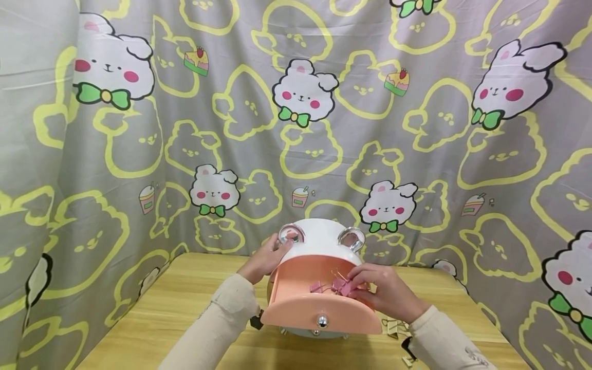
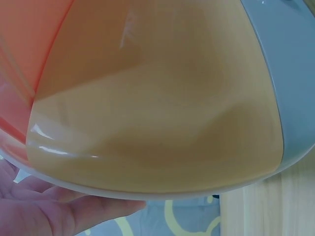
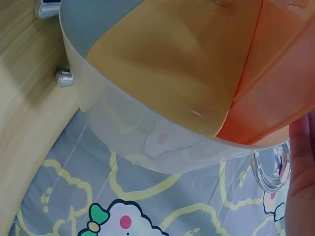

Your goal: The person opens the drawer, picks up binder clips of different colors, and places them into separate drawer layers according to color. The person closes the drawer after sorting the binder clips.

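Observation:
A rounded white desktop drawer box (image 1: 319, 234) with silver ring ears stands on the table, its pink top drawer (image 1: 296, 280) pulled out. My left hand (image 1: 265, 259) grips the upper left side of the box, thumb at the ring ear (image 1: 291, 235). In the left wrist view, fingers lie along the box's rim. My right hand (image 1: 386, 290) reaches over the drawer's right wall, fingertips pinching pink binder clips (image 1: 344, 287). Another pink binder clip (image 1: 316, 288) lies in the drawer. Yellow (image 2: 162, 123) and blue-grey (image 2: 295, 88) drawer fronts show below the pink one.
Several gold-coloured clips (image 1: 394, 328) lie on the wooden table (image 1: 185, 308), right of the box. A grey curtain (image 1: 259, 154) with cartoon bears hangs behind the table and along its sides. The pulled-out drawer juts toward me, with a silver knob (image 1: 322, 321) on its front.

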`<state>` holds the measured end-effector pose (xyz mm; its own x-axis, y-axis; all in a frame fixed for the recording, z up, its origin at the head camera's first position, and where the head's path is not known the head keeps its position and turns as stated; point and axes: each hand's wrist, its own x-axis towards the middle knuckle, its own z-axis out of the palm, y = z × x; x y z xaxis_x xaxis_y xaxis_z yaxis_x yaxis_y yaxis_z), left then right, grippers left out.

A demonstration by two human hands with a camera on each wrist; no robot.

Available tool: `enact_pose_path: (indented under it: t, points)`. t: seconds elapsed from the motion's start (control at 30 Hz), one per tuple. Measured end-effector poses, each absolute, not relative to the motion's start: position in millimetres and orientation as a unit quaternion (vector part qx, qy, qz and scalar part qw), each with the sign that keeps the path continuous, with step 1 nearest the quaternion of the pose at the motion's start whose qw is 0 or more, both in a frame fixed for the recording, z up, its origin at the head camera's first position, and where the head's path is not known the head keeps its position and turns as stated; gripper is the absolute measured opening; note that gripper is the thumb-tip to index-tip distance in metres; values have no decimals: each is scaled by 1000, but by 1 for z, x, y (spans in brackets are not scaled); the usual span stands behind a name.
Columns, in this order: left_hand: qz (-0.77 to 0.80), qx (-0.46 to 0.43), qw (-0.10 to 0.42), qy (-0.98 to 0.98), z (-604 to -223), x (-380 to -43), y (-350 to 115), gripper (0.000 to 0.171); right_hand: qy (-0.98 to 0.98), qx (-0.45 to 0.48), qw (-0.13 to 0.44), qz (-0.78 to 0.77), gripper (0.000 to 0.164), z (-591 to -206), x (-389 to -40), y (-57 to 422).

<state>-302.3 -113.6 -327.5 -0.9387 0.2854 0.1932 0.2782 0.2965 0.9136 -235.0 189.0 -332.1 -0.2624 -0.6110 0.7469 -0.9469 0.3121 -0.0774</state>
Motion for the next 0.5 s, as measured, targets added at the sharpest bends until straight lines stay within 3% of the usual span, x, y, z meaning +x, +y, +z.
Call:
enact_pose_path:
  t: [0.5]
  points:
    - [567,172,4,805,-329,-306,-115,48,-764,514,278,274,31,-332,-238,188]
